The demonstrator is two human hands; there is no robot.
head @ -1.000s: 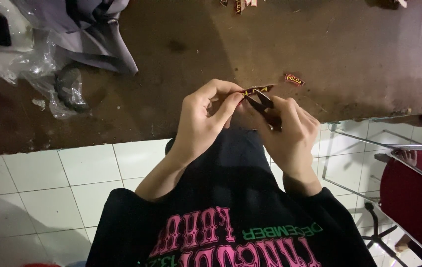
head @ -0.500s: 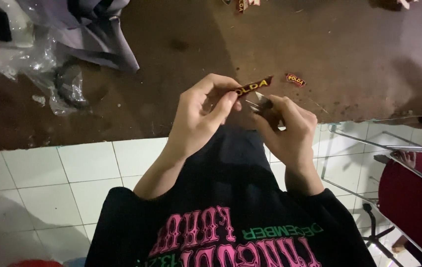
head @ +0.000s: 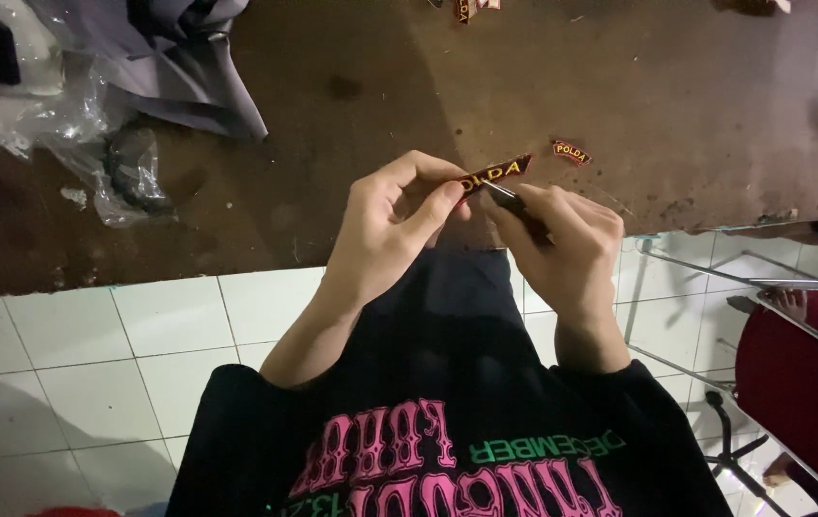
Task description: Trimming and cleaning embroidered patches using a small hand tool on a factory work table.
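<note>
I see my left hand (head: 385,230) raised before my chest, thumb and forefinger pinched together. My right hand (head: 562,244) sits just beside it, fingers curled tight, both forearms angled inward, wrists bent.

dark brown table (head: 352,191): small curved patch (head: 571,151) near the front edge, grey cloth (head: 189,67) and crumpled clear plastic (head: 93,144) at back left corner.

grey cloth (head: 189,67), plastic bag (head: 93,144), red chair (head: 802,383), white floor tiles (head: 93,364)
</note>
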